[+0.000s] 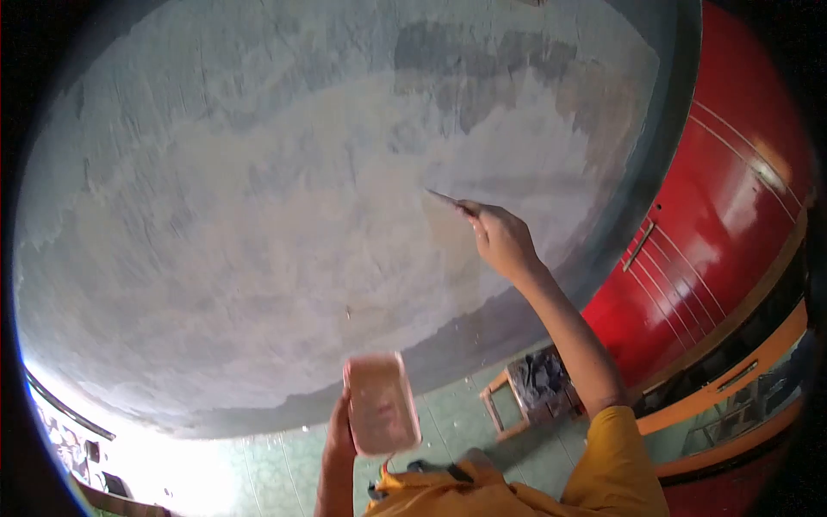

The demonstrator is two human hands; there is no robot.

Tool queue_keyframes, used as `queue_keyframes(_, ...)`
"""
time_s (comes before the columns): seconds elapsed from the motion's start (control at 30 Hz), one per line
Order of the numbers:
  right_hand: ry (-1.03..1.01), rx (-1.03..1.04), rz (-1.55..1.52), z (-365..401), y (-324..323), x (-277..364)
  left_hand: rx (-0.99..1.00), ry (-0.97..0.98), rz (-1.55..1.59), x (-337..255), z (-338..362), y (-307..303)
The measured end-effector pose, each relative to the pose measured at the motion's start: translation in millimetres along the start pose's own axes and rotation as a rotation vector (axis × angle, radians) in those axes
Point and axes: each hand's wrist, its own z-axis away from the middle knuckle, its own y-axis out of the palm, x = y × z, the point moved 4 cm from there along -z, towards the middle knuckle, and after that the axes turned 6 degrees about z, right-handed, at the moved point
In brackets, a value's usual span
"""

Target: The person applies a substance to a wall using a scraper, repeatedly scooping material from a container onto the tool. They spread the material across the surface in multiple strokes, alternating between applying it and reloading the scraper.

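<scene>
Ahead of me spreads a grey wall [258, 198] with pale, smeared patches and a darker patch near the upper right. My right hand [502, 239] is closed round a putty knife [443, 198], whose thin blade shows almost edge-on at the wall's surface. Low in the view, my left hand [341, 426] grips a pinkish rectangular tray [382, 405] by its left side. The tray's inside faces me, with a pinkish coating or contents that I cannot make out clearly.
To the right is a red door [680, 224] with a metal bolt [638, 246]. A small stool [508, 412] with dark crumpled material on it stands below the wall on green floor tiles [276, 470]. Orange-framed glass [732, 418] lies at lower right; bright light comes from lower left.
</scene>
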Motion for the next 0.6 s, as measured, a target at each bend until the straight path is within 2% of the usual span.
queue_keyframes(0.03,0.156,0.059,-0.107,14,0,1,0.003,-0.014,0.010,-2,-4,3)
queue_keyframes(0.13,0.596,0.091,-0.844,60,-1,3,0.036,0.039,0.061,-3,-25,32)
queue_keyframes(0.17,0.687,0.081,-1.100,78,-6,16,0.050,0.093,0.022,-3,-31,47)
queue_keyframes(0.27,0.951,0.172,-1.443,139,-8,33,0.052,0.239,-0.051,0,-44,101)
queue_keyframes(0.3,1.003,0.207,-1.357,161,-8,24,0.072,0.259,-0.072,3,-47,114)
queue_keyframes(0.4,1.250,0.122,-1.262,203,-39,4,0.110,0.286,-0.109,25,-49,139)
queue_keyframes(0.47,1.310,-0.014,-1.143,236,-47,-40,0.123,0.301,-0.090,44,-48,153)
queue_keyframes(0.53,1.125,0.002,-1.156,241,-70,-69,0.113,0.356,-0.101,64,-49,162)
queue_keyframes(0.6,1.004,-0.094,-1.003,229,-111,-62,0.088,0.426,-0.160,87,-53,164)
